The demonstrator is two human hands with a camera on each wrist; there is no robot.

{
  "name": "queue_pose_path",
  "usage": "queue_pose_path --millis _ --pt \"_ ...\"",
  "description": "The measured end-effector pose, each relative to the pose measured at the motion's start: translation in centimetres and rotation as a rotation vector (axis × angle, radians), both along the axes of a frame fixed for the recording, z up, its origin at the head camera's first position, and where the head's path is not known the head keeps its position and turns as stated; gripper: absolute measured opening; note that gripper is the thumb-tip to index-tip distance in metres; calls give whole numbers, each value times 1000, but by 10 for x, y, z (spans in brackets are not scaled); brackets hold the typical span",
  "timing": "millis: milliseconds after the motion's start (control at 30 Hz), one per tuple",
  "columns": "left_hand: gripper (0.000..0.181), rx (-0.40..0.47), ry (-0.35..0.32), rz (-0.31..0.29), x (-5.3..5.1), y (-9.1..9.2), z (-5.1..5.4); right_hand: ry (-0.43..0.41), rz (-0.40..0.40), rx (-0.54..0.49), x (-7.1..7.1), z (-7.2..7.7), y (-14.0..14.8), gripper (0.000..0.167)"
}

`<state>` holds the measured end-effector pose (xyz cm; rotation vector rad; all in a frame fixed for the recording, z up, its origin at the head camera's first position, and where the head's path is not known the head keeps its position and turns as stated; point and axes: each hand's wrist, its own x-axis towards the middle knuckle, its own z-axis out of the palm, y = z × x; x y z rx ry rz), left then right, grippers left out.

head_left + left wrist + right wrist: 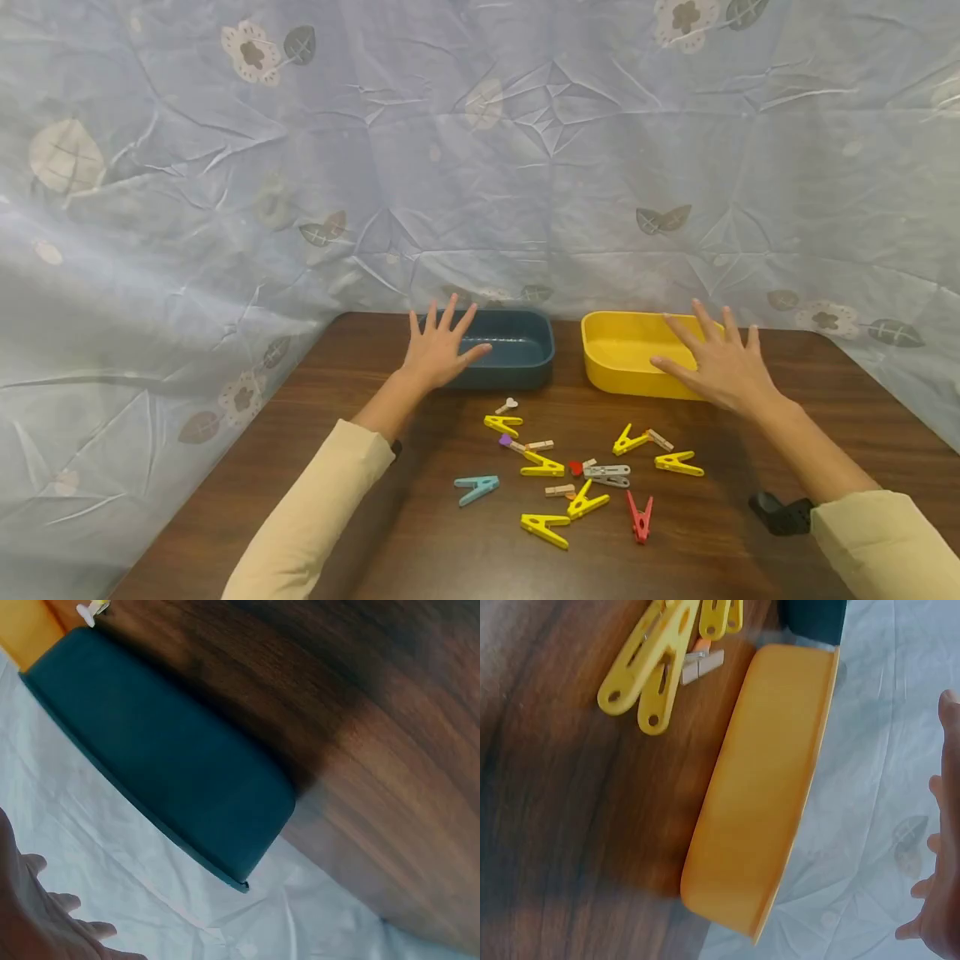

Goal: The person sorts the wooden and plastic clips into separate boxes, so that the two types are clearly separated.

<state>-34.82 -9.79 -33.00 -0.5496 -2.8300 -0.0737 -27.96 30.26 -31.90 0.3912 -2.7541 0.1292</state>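
Both hands hover with fingers spread and hold nothing. The left hand (438,350) is over the left end of a dark blue bin (502,379); the right hand (723,367) is over the right end of a yellow bin (630,382). In front of the bins lie scattered clothespins: several yellow clothespins (543,468), a light blue clothespin (486,482), a red clothespin (641,527) and grey clothespins (607,472). Among them are small wooden clothespins (540,446), some with heart shapes, such as a white heart (512,403) and a purple heart (506,439).
A brown wood-grain table (420,550) carries everything. Behind its far edge hangs a pale floral curtain (480,183). A black strap-like item (783,512) shows beside the right forearm.
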Motion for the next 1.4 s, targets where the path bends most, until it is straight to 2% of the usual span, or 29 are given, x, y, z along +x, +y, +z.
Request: queue_pose_path --millis 133,367,500,600,700,800,933,1100,1267,1400 --pt "75 124 -16 18 -3 -10 -4 47 39 4 5 -1 -10 74" --pt "68 402 -104 62 -4 -29 -15 114 124 -31 16 -10 -39 70" --pt "66 610 -139 74 -4 -40 -25 102 172 -59 24 -18 -63 69" --pt "65 768 -160 106 -5 -49 -34 73 205 -81 29 -25 -81 68" --pt "65 880 -164 139 -6 -57 -42 33 233 -109 34 -32 -98 67" --pt "65 953 -166 152 -7 -63 -50 -8 262 -157 38 -40 -113 66" --pt "68 1034 -203 142 -8 -70 -65 -73 301 -276 40 -49 -132 62" --pt "67 1156 -241 75 -9 -74 -81 -183 336 -474 39 -53 -153 59" --pt "66 1243 -279 2 -12 -70 -88 -258 372 -605 24 -56 -167 46" --pt "63 1279 -293 8 -13 -67 -90 -299 403 -639 6 -66 -176 34"
